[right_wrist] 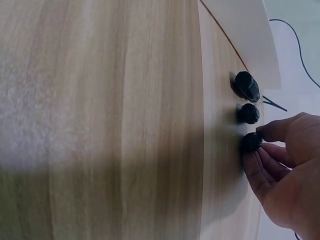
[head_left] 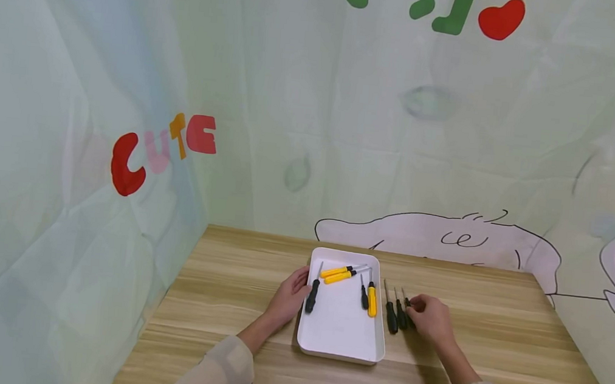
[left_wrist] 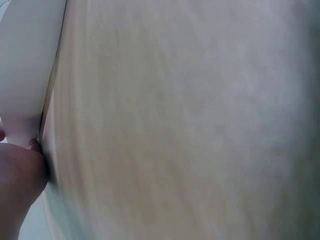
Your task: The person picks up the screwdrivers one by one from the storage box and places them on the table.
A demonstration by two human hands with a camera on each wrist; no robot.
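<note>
A white tray lies on the table with black and yellow-handled screwdrivers in it. At its left side, my left hand holds the tray wall, the thumb near the rim and the fingers along the outside. My right hand pinches the handle of a small black screwdriver between thumb and fingers, right of the tray. Two more black screwdrivers lie beside it: a larger one nearest the tray and a middle one. The hand partly hides the pinched screwdriver in the head view.
Inside the tray, a black screwdriver lies at the left, two yellow screwdrivers at the top, and a short black one beside a yellow one at the right. A printed cloth hangs behind the wooden table.
</note>
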